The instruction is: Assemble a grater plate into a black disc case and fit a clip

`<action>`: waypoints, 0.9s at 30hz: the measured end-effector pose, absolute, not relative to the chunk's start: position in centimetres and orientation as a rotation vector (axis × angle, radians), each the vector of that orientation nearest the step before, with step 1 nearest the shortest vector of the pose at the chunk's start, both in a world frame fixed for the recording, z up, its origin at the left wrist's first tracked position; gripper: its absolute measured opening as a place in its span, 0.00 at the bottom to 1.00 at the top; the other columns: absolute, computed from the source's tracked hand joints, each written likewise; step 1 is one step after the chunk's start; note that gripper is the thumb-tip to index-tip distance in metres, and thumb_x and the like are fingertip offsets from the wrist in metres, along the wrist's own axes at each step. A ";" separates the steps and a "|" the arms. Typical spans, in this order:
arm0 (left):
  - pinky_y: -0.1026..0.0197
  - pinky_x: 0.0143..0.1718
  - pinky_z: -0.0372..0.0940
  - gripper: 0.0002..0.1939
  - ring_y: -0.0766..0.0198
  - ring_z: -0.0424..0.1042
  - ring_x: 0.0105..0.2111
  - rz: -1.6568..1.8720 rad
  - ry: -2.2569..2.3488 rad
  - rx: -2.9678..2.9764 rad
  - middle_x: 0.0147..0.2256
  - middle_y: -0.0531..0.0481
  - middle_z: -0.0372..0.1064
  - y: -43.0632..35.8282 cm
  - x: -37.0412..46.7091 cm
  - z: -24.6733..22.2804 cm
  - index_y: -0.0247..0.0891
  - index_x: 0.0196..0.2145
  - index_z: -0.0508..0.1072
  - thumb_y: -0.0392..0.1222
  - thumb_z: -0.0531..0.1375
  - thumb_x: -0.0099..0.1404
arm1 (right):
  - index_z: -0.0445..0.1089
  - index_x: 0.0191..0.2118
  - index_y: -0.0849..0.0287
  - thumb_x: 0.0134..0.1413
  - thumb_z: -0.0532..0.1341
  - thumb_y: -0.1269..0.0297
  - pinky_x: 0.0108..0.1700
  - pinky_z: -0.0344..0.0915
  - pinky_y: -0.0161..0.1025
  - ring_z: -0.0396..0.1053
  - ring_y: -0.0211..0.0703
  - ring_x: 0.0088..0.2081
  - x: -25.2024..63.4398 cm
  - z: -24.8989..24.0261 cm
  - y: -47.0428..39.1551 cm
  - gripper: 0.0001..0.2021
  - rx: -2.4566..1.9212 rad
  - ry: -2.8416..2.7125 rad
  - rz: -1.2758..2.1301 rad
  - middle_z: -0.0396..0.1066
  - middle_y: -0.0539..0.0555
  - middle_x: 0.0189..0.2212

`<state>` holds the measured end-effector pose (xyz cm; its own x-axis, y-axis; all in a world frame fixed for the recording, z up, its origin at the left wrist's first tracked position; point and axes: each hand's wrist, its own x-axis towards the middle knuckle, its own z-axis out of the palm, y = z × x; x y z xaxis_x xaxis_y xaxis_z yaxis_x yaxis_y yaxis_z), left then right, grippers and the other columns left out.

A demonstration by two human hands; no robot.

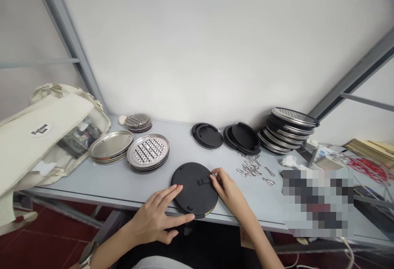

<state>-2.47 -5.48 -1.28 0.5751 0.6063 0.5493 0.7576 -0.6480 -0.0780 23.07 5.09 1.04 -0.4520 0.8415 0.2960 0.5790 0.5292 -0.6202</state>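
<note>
A round black disc point(192, 189), like a lid, lies at the table's front edge. It has small slots near its rim and a short black strap or tab point(203, 181) on its right half. My left hand point(156, 215) is open, fingers spread, the index fingertip resting on the disc's left side and another digit at its front rim. At the right rim my right hand point(226, 187) is closed, thumb and fingers pinched by the tab's outer end; what sits between them is hidden. To its right lie several loose metal clips point(250, 167).
Round metal grater plates point(149, 152) and plain metal plates point(111, 145) are stacked at left. Black round lids point(209, 135) lie behind the disc. A tall stack of black-rimmed graters point(289, 129) stands back right. A cream bag point(46, 133) overhangs the left end.
</note>
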 end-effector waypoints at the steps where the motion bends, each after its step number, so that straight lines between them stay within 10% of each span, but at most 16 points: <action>1: 0.52 0.50 0.63 0.30 0.48 0.59 0.58 -0.704 -1.115 -2.502 0.64 0.50 0.49 -5.5 -2.5 -1.3 0.65 0.59 0.59 0.51 0.59 0.60 | 0.60 0.41 0.55 0.65 0.49 0.60 0.30 0.64 0.37 0.66 0.42 0.29 23.1 1.1 5.1 0.07 -1.149 -2.190 0.589 0.63 0.48 0.25; 7: 0.54 0.51 0.63 0.38 0.54 0.59 0.59 -0.653 -1.163 -2.418 0.63 0.45 0.49 -5.6 -2.3 -1.5 0.67 0.61 0.53 0.33 0.59 0.60 | 0.60 0.41 0.54 0.66 0.49 0.58 0.32 0.63 0.36 0.66 0.41 0.28 23.2 1.1 5.1 0.08 -1.171 -2.173 0.626 0.62 0.47 0.25; 27: 0.55 0.52 0.62 0.37 0.52 0.61 0.57 -0.656 -1.130 -2.395 0.64 0.45 0.48 -5.5 -2.4 -2.1 0.65 0.62 0.52 0.37 0.60 0.61 | 0.58 0.43 0.55 0.66 0.49 0.55 0.32 0.61 0.36 0.63 0.40 0.26 23.2 1.0 5.1 0.10 -1.212 -2.129 0.749 0.61 0.45 0.24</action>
